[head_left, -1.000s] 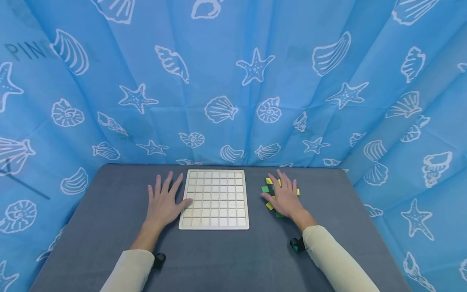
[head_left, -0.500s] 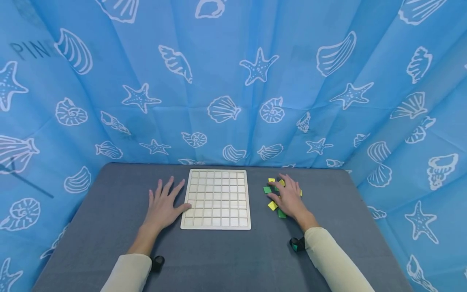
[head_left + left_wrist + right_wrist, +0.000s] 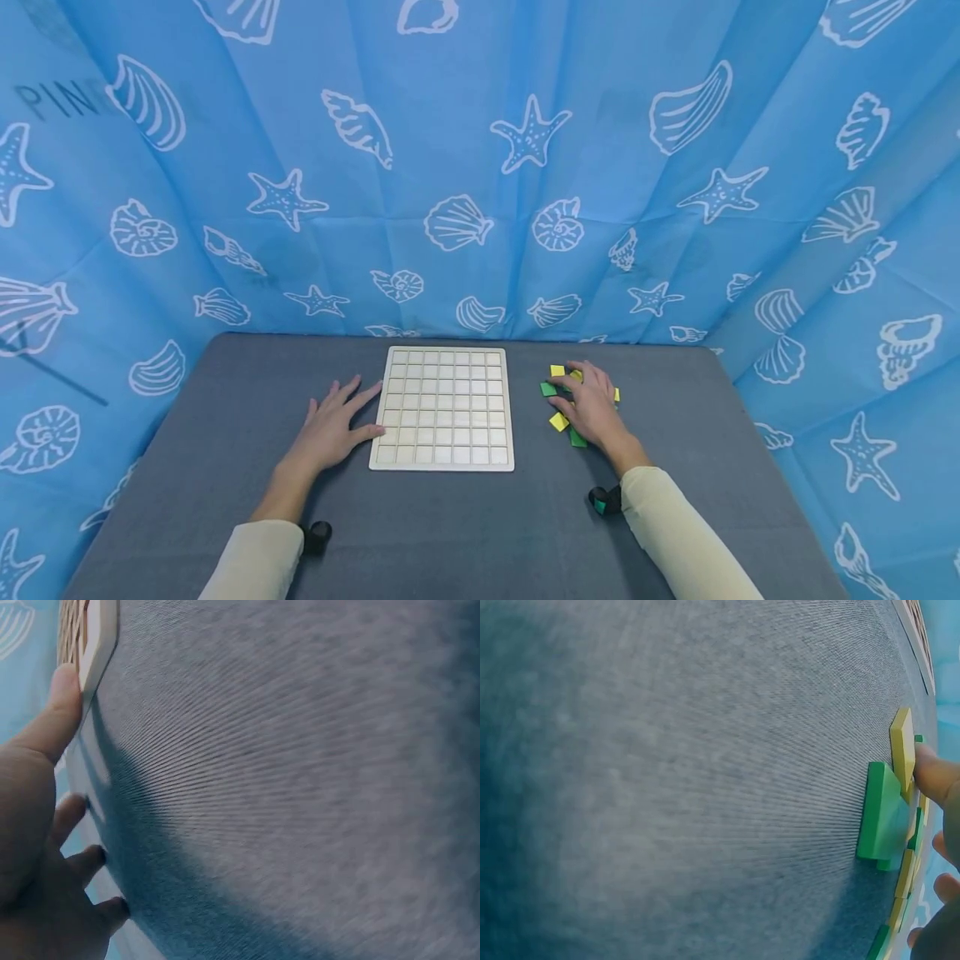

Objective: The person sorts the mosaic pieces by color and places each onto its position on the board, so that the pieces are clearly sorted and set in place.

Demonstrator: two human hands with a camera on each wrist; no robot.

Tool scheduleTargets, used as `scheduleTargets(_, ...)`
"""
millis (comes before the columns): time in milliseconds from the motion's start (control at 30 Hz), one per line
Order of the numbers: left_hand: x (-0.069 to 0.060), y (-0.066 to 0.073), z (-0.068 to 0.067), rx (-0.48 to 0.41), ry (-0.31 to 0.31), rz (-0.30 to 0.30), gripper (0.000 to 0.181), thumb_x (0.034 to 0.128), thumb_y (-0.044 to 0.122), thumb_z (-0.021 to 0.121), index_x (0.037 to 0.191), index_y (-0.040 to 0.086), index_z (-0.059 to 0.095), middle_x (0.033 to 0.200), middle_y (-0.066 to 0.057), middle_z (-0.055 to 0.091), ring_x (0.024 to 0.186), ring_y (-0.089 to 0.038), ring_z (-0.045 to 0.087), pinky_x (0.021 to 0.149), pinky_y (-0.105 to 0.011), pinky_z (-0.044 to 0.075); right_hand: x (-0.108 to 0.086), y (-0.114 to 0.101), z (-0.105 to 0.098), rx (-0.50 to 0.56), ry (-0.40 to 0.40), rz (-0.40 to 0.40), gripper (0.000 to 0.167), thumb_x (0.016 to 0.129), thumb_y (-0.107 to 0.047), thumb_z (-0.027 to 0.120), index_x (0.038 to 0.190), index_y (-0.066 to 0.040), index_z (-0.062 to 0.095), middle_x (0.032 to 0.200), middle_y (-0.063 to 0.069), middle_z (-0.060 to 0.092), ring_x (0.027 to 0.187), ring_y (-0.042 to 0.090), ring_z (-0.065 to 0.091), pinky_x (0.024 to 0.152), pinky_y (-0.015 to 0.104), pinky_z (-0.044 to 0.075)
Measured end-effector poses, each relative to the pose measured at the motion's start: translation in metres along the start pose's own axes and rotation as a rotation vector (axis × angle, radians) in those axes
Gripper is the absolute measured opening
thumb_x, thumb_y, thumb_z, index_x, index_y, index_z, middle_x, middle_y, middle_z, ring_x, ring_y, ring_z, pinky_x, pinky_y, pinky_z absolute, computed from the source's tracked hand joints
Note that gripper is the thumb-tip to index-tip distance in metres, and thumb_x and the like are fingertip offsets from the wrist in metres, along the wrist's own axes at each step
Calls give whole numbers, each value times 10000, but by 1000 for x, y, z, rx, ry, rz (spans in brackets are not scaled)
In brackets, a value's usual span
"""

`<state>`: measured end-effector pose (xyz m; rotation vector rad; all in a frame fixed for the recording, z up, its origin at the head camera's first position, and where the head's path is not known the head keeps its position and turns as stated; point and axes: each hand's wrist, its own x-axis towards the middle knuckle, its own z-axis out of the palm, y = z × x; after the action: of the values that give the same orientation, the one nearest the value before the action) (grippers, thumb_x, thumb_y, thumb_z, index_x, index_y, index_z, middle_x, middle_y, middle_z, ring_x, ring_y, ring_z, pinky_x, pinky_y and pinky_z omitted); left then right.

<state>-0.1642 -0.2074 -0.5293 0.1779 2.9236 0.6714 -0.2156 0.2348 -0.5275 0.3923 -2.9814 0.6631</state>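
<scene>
A cream grid board (image 3: 442, 467) with raised lines lies flat on the table. My left hand (image 3: 321, 435) is at the board's left side, fingers spread, with the thumb and index fingertips at its edge. In the left wrist view the thumb (image 3: 63, 697) meets the board's rim (image 3: 101, 641). My right hand (image 3: 597, 409) is over a loose cluster of small yellow and green square tiles, its fingers bent and thumb apart from the index finger. A yellow tile (image 3: 558, 422) and a green tile (image 3: 577, 438) show beside it. The palm hides others, and nothing is visibly gripped.
The grey cloth-covered table (image 3: 465, 533) ends at a blue curtain (image 3: 480, 167) with shell and starfish prints, which also stands along both sides. A dark wrist camera (image 3: 318, 535) sits on the left wrist and another wrist camera (image 3: 600, 500) on the right.
My left hand has drawn back slightly, its thumb sliding from the board's surface to its left edge. My right hand's fingers have bent from a flatter spread over the tiles.
</scene>
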Motion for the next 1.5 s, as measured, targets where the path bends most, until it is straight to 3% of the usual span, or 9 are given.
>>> scheduleTargets(200,-1,5,-8,10,-58,14,670,926,462,705,1534,289,485,1678,-212,266,1543,-553,112,1146,-818,93,1,-3,-2,7,-5,-4,279,952,-220,736,1218,-134,732,1497,229,477,1428,492,318,1155,703,220)
scheduleTargets(433,1,5,-14,32,-95,28,684,918,451,708,1537,268,484,1672,-227,267,1528,-572,131,1132,-822,138,4,-6,-4,-45,-7,-25,251,956,-260,735,1155,-108,736,1413,190,549,1318,439,404,1073,654,302)
scheduleTargets(833,3,2,-11,55,-95,39,691,911,478,709,1534,285,485,1670,-206,291,1519,-578,155,1124,-822,167,6,-9,-6,-125,-10,-9,262,929,-303,763,1083,-95,726,1245,116,617,1111,340,506,839,470,342)
scheduleTargets(1233,3,5,-11,35,-83,32,686,909,461,718,1527,266,497,1668,-213,289,1519,-580,147,1129,-823,152,9,-12,-12,-74,4,-37,284,944,-291,744,1130,-76,734,1097,111,735,964,281,590,840,459,512)
scheduleTargets(1500,1,2,-10,32,-55,38,684,898,456,723,1516,252,515,1657,-223,309,1518,-580,154,1127,-822,162,10,-23,-11,-43,4,-70,281,939,-272,752,1134,-69,753,1074,103,738,966,268,603,821,440,531)
